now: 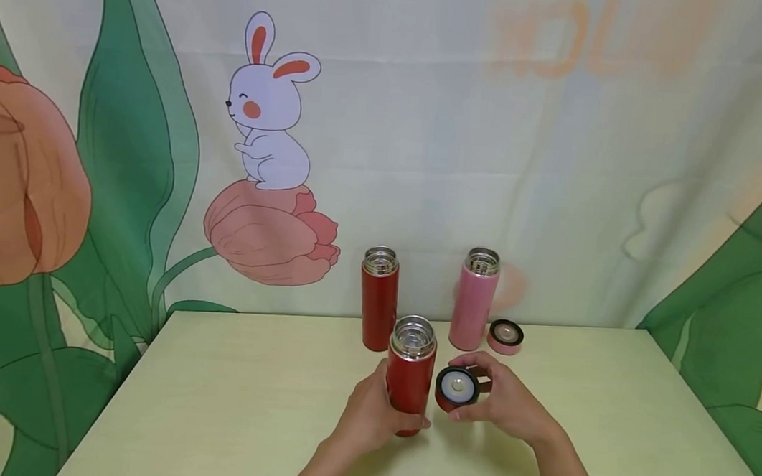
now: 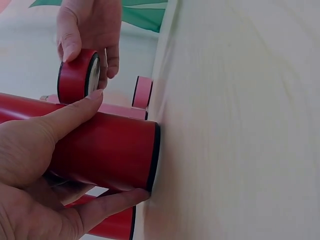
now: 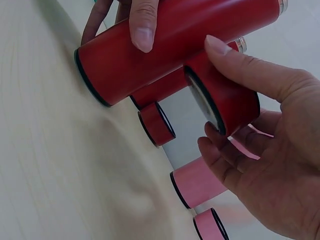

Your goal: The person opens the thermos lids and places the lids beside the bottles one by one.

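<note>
My left hand [image 1: 368, 413] grips an uncapped red thermos bottle [image 1: 408, 383] low on its body; its steel mouth faces up. The base is close to the tabletop; whether it touches, I cannot tell. Right of the bottle, my right hand [image 1: 511, 403] holds a red lid [image 1: 457, 387] between thumb and fingers, apart from the bottle, its pale underside turned toward the head camera. Behind stands a second red thermos bottle [image 1: 379, 310], also uncapped. Another red lid [image 3: 156, 124] sits on the table near it in the right wrist view.
An uncapped pink thermos bottle [image 1: 475, 300] stands at the table's back edge, with a pink lid [image 1: 505, 336] lying underside up to its right. Behind the pale table [image 1: 217, 402] hangs a printed cloth [image 1: 426, 125] with a rabbit and tulips.
</note>
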The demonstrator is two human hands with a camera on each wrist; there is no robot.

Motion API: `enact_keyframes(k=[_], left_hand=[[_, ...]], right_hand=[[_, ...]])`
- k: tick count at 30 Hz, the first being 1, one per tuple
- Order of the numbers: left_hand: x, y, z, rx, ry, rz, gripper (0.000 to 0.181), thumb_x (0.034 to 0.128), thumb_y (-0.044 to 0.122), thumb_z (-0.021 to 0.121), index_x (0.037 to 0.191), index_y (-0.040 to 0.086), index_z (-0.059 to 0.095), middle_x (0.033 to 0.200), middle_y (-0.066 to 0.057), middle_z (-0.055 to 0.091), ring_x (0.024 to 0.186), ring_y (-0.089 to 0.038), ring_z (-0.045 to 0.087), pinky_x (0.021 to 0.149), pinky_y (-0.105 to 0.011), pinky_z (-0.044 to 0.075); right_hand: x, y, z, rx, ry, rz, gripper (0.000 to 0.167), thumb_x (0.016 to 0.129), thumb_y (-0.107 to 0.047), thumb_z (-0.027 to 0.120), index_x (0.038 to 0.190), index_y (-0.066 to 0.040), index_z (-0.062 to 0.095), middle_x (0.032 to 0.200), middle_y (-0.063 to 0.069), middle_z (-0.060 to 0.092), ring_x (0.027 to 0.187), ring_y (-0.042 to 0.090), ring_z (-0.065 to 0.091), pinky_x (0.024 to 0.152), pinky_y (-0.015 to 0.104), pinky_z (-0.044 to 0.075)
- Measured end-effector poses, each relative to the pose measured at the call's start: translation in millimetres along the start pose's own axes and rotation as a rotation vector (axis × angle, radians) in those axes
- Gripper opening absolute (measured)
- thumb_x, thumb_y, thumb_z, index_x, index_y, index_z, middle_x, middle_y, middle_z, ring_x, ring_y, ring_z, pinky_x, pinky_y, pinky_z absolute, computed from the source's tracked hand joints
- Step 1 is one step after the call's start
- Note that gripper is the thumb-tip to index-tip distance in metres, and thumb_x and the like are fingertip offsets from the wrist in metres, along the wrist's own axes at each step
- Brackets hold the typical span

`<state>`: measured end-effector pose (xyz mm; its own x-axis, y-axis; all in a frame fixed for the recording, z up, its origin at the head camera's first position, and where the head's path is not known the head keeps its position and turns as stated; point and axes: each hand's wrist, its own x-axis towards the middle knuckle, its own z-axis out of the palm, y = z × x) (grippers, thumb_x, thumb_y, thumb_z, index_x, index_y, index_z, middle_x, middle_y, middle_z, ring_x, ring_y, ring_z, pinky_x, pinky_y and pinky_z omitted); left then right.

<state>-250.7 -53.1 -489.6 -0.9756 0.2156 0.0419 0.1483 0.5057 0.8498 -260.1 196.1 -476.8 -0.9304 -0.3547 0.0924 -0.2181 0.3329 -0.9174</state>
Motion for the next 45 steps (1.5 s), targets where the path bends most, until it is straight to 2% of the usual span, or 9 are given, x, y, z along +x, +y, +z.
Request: enact_keyframes(k=[2, 6, 9, 14, 21, 34, 45], left_hand=[[-1.1, -1.6, 0.6, 0.000, -0.006, 0.005, 0.084, 0.0702, 0.028, 0.097, 0.137, 0.012, 0.049, 0.127, -0.007, 0.068, 0.115, -0.027, 0.065, 0.102, -0.053, 0.053], [-4.2, -4.2, 1.5, 0.008, 0.001, 0.007, 0.077, 0.0701, 0.026, 0.096, 0.131, 0.013, 0.051, 0.122, -0.005, 0.069, 0.112, -0.025, 0.065, 0.099, -0.051, 0.054], [-6.2, -4.9, 1.5, 0.009, 0.011, 0.005, 0.076, 0.0701, 0.024, 0.096, 0.130, 0.013, 0.051, 0.123, -0.006, 0.068, 0.114, -0.027, 0.065, 0.099, -0.051, 0.055], [-7.7, -4.1, 2.4, 0.007, 0.018, 0.006, 0.075, 0.0718, 0.023, 0.095, 0.131, 0.013, 0.050, 0.127, -0.009, 0.068, 0.118, -0.029, 0.065, 0.101, -0.053, 0.055], [-8.6, -1.0, 3.8, 0.026, 0.033, 0.028, 0.068, 0.0726, 0.022, 0.094, 0.126, 0.011, 0.053, 0.120, -0.009, 0.070, 0.110, -0.027, 0.067, 0.096, -0.051, 0.057], [-6.0, -2.2, 2.6, 0.021, 0.050, 0.018, 0.068, 0.0753, 0.022, 0.092, 0.130, 0.013, 0.053, 0.124, -0.008, 0.070, 0.113, -0.027, 0.068, 0.099, -0.051, 0.057], [-4.6, 1.9, -7.1, 0.036, 0.069, 0.015, 0.072, 0.0723, 0.024, 0.094, 0.131, 0.014, 0.054, 0.123, -0.007, 0.071, 0.112, -0.027, 0.068, 0.099, -0.051, 0.056]], right_hand=[[-1.5, 0, 1, -0.004, -0.015, 0.030, 0.074, 0.070, -0.013, 0.096, 0.132, -0.009, 0.056, 0.123, 0.014, 0.065, 0.107, 0.028, 0.066, 0.087, 0.035, 0.057], [-3.3, 0, 2, -0.058, -0.032, 0.054, 0.075, 0.069, -0.015, 0.097, 0.130, -0.008, 0.055, 0.120, 0.012, 0.067, 0.112, 0.026, 0.063, 0.093, 0.039, 0.054], [-2.5, 2, 2, -0.091, -0.042, 0.046, 0.074, 0.069, -0.015, 0.097, 0.129, -0.007, 0.054, 0.119, 0.010, 0.067, 0.115, 0.026, 0.061, 0.096, 0.039, 0.052], [-1.5, 6, 4, -0.129, -0.040, 0.031, 0.073, 0.067, -0.013, 0.097, 0.125, -0.007, 0.054, 0.115, 0.010, 0.068, 0.111, 0.025, 0.062, 0.091, 0.033, 0.052], [-1.6, 12, 7, -0.183, -0.020, 0.008, 0.071, 0.063, -0.011, 0.097, 0.120, -0.007, 0.055, 0.111, 0.008, 0.068, 0.106, 0.023, 0.062, 0.090, 0.027, 0.051], [3.1, 9, 12, -0.245, -0.023, 0.013, 0.071, 0.061, -0.013, 0.098, 0.118, -0.009, 0.056, 0.110, 0.004, 0.067, 0.106, 0.022, 0.061, 0.092, 0.031, 0.051], [4.3, 7, 16, -0.254, 0.018, -0.006, 0.070, 0.061, -0.014, 0.099, 0.117, -0.010, 0.057, 0.111, 0.003, 0.066, 0.108, 0.022, 0.062, 0.092, 0.032, 0.050]])
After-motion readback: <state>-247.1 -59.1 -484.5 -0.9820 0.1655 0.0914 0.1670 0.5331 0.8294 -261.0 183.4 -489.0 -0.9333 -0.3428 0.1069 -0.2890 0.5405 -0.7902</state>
